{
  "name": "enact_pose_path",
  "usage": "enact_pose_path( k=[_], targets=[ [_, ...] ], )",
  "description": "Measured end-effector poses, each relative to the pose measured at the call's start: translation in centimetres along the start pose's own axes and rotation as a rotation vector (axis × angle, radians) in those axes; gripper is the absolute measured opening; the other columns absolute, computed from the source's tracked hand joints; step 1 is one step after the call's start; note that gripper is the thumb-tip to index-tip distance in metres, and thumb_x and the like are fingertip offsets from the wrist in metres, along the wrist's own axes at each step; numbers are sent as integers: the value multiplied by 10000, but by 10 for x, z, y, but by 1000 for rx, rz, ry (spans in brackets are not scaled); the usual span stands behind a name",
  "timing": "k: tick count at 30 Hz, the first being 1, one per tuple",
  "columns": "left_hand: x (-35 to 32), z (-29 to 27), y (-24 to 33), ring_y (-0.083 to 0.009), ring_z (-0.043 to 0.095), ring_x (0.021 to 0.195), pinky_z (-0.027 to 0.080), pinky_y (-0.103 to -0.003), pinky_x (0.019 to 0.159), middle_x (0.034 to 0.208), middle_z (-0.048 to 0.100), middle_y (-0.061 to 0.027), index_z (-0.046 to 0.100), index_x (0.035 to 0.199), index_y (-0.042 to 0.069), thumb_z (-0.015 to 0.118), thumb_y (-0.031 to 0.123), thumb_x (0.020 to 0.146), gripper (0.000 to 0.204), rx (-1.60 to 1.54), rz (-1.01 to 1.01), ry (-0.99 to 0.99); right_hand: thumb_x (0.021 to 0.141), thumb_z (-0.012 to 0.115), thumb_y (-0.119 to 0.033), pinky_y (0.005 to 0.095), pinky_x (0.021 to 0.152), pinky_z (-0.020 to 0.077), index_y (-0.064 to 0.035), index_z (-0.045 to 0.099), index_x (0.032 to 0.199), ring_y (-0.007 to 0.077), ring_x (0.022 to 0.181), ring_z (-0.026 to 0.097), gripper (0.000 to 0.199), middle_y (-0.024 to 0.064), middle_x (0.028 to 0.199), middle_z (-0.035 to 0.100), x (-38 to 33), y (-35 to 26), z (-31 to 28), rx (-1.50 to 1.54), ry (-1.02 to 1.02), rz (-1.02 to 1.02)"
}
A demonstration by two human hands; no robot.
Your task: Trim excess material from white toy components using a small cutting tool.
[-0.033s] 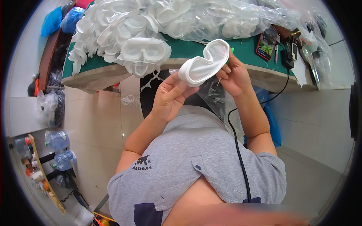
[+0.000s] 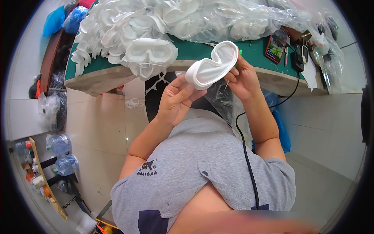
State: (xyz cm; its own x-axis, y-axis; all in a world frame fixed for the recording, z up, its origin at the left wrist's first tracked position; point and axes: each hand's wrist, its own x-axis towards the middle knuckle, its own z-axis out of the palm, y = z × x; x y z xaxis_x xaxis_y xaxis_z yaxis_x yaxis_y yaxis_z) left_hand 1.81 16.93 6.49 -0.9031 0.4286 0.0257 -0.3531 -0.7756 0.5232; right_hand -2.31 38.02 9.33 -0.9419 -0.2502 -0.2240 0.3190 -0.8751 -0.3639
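1. The person holds a white moulded goggle-shaped frame [image 2: 212,66] in both hands, raised in front of the chest and just short of the near edge of the desk [image 2: 187,52].
2. The left hand [image 2: 179,99] grips the lower left end of the white frame; its fingers [image 2: 183,84] are curled and pressed against the underside, with the thumb lying along the near face.
3. The right hand [image 2: 243,80] holds the upper right end of the frame. Its fingers [image 2: 235,72] are bent close together around the rim, and they also pinch a thin, pale, needle-like tool [image 2: 226,85] that points down from the hand.
4. A bit of green [image 2: 240,52] shows behind the right fingertips; whether it is part of the tool or something else cannot be told.
5. The frame is tilted, with its right end higher and nearer the desk than its left.
6. On the green-topped desk lies a large heap of similar white frames [image 2: 136,35], partly spilling over the near edge, and clear plastic bags [image 2: 249,19] holding more of them.
7. A phone in a red case [image 2: 276,45] lies on the right part of the desk, well apart from the hands.
8. A black cable [image 2: 243,144] runs down along the person's grey shirt.
9. Clear plastic film [image 2: 224,101] hangs just under the hands.
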Motion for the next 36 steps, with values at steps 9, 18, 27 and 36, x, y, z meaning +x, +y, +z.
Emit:
enact_pose_path(
  k=[9,18,27,36],
  targets=[
    [-7,8,9,-253,441,1282,379,-415,1077,1398,433,-139,346,1398,30,512,-67,885,548,-104,-6,-91,1020,363,-229,214,435,227,-49,534,1083,61,532,313,256,-15,723,466,5,6,4,-79,163,92],
    [-8,8,10,-257,397,1317,340,-409,1105,1439,376,-145,297,1425,28,506,-67,887,585,-116,1,-104,1015,364,-211,213,439,253,-26,533,1113,63,531,322,268,-10,745,483,5,7,-2,-104,198,159],
    [-5,6,6,-204,524,1168,408,-369,1030,1253,550,-106,474,1289,17,604,25,875,434,-77,-76,-56,1010,357,-261,194,436,276,-43,560,1105,58,534,372,313,6,701,508,-2,4,9,-134,58,-53],
    [-9,0,2,-162,540,1133,385,-326,1014,1198,589,-77,529,1230,31,646,-24,824,426,136,-22,-93,1003,341,-268,173,438,336,-35,560,1155,45,549,422,354,33,849,610,-4,-1,2,-120,5,-65]
  ],
)
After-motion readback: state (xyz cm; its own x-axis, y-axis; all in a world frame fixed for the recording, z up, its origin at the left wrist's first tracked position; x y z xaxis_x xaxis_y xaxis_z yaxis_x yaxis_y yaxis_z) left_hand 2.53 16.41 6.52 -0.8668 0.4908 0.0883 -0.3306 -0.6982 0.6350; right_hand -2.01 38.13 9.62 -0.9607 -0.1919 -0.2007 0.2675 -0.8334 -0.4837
